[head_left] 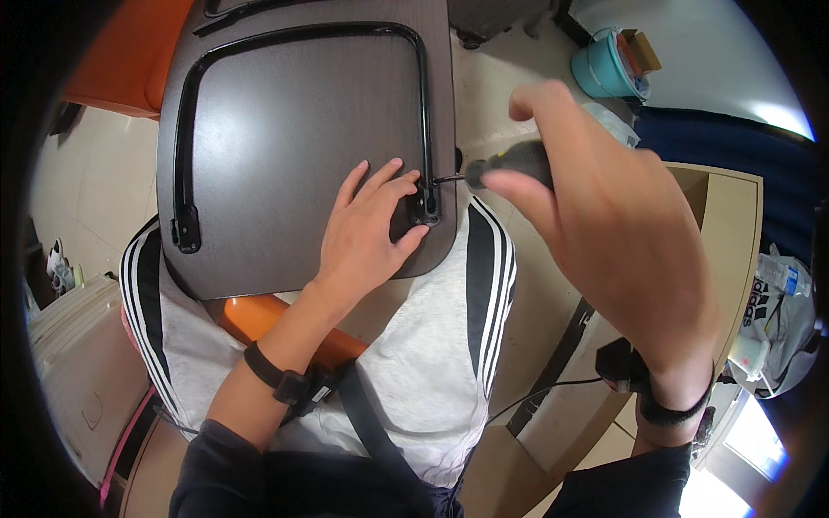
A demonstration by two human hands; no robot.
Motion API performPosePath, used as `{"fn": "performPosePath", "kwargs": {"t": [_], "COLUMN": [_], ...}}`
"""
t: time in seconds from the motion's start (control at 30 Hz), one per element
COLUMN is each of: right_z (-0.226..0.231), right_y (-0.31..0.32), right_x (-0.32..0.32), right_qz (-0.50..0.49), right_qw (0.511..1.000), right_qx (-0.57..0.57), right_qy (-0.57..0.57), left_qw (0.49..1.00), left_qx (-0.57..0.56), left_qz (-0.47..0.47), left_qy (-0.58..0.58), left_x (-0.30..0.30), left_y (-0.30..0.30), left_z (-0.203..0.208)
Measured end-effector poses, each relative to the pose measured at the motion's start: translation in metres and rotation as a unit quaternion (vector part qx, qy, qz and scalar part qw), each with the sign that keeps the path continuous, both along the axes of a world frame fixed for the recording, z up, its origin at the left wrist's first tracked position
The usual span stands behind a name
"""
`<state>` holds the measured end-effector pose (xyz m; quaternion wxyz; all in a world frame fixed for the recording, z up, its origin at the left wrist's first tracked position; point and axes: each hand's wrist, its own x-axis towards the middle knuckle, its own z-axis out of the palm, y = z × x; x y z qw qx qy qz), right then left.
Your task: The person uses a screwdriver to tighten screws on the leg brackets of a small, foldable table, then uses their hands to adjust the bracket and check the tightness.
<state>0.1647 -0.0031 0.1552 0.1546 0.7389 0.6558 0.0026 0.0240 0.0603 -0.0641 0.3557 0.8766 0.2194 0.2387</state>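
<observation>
Right hand point(626, 220), three o'clock: gripped screwdriver point(515, 162). Left hand point(364, 231), centre: lay spread at black bracket point(430, 205). Dark board point(298, 147), eleven o'clock: looked stiff, slick; edges point(450, 112) offered best hold.

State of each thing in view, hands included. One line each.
Left hand: fingers spread, resting around right bracket
Right hand: closed on screwdriver
Screwdriver: held sideways, tip at right bracket
Right bracket: on the leg's end, partly covered by fingers
Leg: folded flat along board
Board: lying over the person's lap, leg side up
Bucket: upright, open, things inside
</observation>
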Motion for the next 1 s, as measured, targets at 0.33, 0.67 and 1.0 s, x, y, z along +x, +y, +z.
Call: {"fn": "performPosePath", "kwargs": {"t": [0.33,0.67,1.0], "right_z": [0.002,-0.009,-0.01], "right_y": [-0.001,-0.004,-0.009], "right_x": [-0.008,0.003,0.006], "right_qz": [-0.021,0.02,0.054], "right_qw": [0.999,0.999,0.993], "right_qx": [0.03,0.027,0.08], "right_qy": [0.02,0.03,-0.072], "left_qw": [1.0,1.0,1.0], "left_qx": [0.012,-0.002,-0.002], "left_qz": [-0.013,-0.005,-0.008], "left_qy": [0.002,0.007,-0.003], "left_x": [-0.001,-0.002,0.0], "left_y": [-0.001,-0.002,-0.001], "left_z": [-0.004,-0.003,-0.003]}}
